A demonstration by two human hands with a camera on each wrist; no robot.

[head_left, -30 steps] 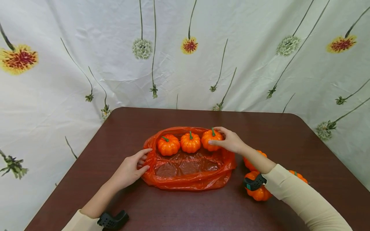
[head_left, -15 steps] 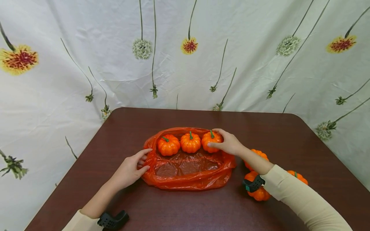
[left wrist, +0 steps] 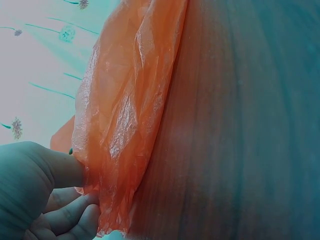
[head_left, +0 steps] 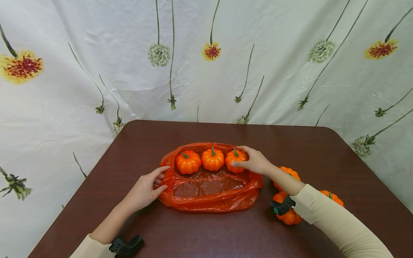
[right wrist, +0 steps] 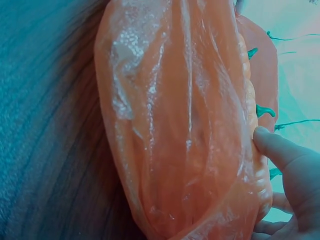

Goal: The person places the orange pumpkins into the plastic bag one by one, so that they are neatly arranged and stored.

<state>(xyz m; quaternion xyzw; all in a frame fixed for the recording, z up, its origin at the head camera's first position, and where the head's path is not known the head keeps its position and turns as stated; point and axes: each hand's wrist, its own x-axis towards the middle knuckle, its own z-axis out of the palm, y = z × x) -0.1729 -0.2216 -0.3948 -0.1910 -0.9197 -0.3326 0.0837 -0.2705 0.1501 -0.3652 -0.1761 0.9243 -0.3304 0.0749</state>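
An orange-red plastic bag (head_left: 209, 204) lies spread on the table with its mouth facing up. Inside, along the far side, three small orange pumpkins with green stems sit in a row: a left pumpkin (head_left: 188, 163), a middle pumpkin (head_left: 212, 160) and a right pumpkin (head_left: 235, 162). My right hand (head_left: 255, 160) grips the right pumpkin between thumb and fingers; the right wrist view shows the thumb (right wrist: 275, 147) on its near side. At the bag's left rim, my left hand (head_left: 146, 188) holds the plastic between thumb and fingers.
Several more pumpkins (head_left: 289, 216) stand on the brown table (head_left: 206, 236) to the right of the bag, partly hidden by my right forearm. Another pumpkin (head_left: 332, 197) sits farther right behind the sleeve. A flower-print curtain (head_left: 200, 71) hangs behind the table.
The right pumpkin has sunk slightly into the bag with my right hand, level with the others in the row. My left hand has stayed put.
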